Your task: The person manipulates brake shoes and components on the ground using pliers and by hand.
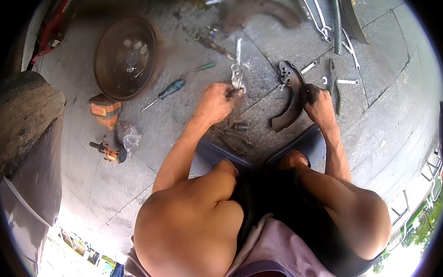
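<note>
My right hand (pixel 320 105) is closed around the outer edge of a dark, curved brake shoe (pixel 294 98), which has holes at its far end. To the left, my left hand (pixel 216 105) pinches a slender, shiny metal piece (pixel 237 72) that points away from me; glare hides its exact kind. Below that hand, a short dark cylinder (pixel 240 126) and several grimy metal parts (pixel 229 140) lie on the ground between my feet. Just right of my right hand are dark-handled pliers (pixel 332 81). A small combination wrench (pixel 309 67) lies beside the shoe's far end.
On the left lie a rusty brake drum (pixel 106 57) with small parts inside, an orange-and-black cordless impact wrench (pixel 111 137), a blue-handled screwdriver (pixel 173 88) and a green-handled one (pixel 205 67). Another brake shoe (pixel 261 12), further wrenches (pixel 318 10) and a bar (pixel 336 22) lie farther off.
</note>
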A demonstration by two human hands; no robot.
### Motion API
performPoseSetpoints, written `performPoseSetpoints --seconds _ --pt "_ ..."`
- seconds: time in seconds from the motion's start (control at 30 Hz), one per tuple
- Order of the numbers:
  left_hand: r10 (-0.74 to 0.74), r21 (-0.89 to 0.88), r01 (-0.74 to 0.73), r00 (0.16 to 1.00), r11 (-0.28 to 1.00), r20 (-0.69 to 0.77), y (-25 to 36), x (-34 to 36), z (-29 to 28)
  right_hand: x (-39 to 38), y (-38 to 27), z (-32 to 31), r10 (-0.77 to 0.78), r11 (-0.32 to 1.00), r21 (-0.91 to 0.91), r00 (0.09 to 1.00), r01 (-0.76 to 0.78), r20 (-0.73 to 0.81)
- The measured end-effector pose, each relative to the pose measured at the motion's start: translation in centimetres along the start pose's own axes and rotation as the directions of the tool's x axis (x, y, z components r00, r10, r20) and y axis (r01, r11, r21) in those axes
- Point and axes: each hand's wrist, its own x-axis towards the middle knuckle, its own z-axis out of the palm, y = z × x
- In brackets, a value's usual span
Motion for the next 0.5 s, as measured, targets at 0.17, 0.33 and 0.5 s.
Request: performPoseSetpoints --seconds 0.17,0.33,0.5 --pt "-0.025 0.085 0.034 0.994 0.996 -0.104 -3.1 -2.2 -0.8 1.2 -2.2 -2.6 0.05 0.981 -0.183 0.994 -0.067 -0.092" --pt "-0.06 -0.01 0.06 0.965 0.998 -0.254 -5.3 -1.8 -0.7 4.6 -5.2 -1.4 -0.312 0.9 -0.367 0.936 0.236 -0.164" --pt "-0.194 -0.289 0.121 0.952 0.95 -0.238 -6.2 -0.1 -0.2 5.2 -4.0 1.5 -0.236 0.966 -0.141 0.958 0.215 -0.161"
